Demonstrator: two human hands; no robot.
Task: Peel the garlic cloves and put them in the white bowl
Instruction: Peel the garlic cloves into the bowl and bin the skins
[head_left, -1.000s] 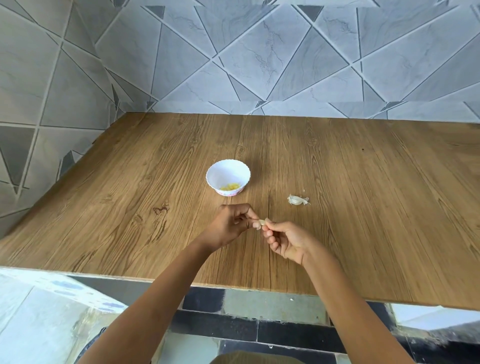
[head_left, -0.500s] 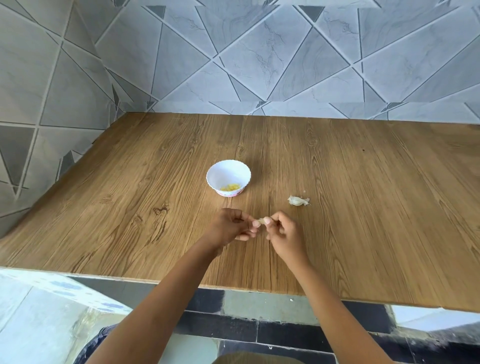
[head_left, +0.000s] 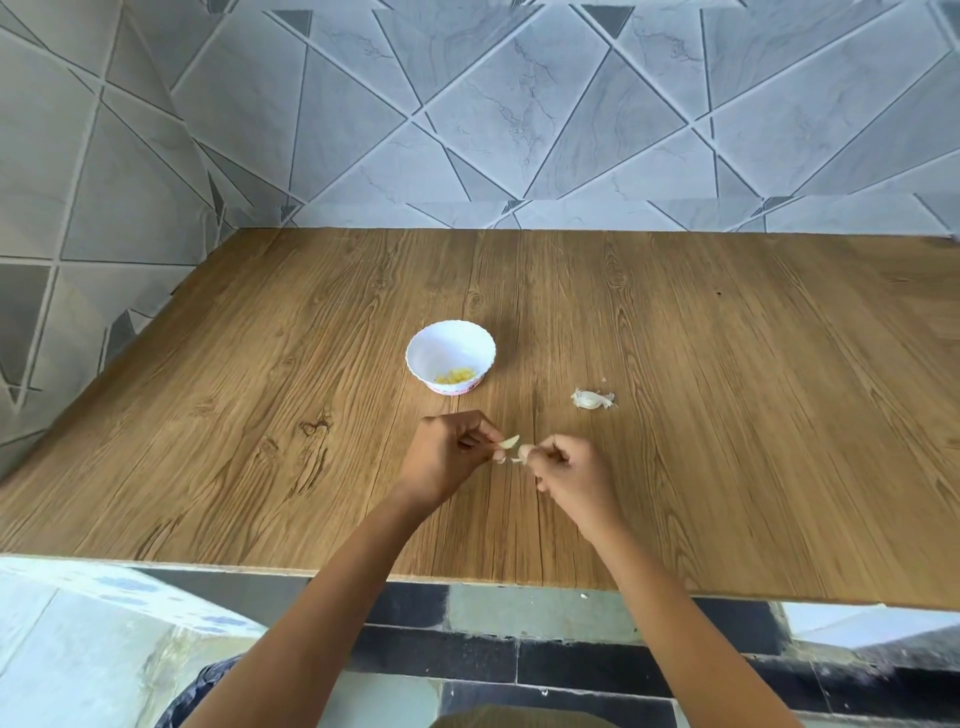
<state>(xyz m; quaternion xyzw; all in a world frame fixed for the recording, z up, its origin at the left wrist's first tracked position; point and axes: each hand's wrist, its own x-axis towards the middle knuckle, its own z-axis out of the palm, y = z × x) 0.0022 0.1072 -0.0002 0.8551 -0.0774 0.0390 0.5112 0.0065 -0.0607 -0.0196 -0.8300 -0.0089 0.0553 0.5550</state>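
A small pale garlic clove (head_left: 509, 442) is pinched between the fingertips of my left hand (head_left: 452, 457), just above the wooden table. My right hand (head_left: 563, 467) meets it from the right, its fingers closed on a bit of papery skin (head_left: 521, 453) at the clove's end. The white bowl (head_left: 451, 340) stands a short way behind my left hand, with several yellowish peeled cloves (head_left: 456, 375) at its bottom. Another unpeeled garlic piece (head_left: 591, 399) lies on the table behind my right hand.
The wooden table (head_left: 260, 395) runs up to grey tiled walls at the back and on the left. Its front edge lies under my forearms, with a tiled floor below.
My hands shifted slightly forward and drew a little apart. More of the pale clove shows between the fingertips now than a second ago.
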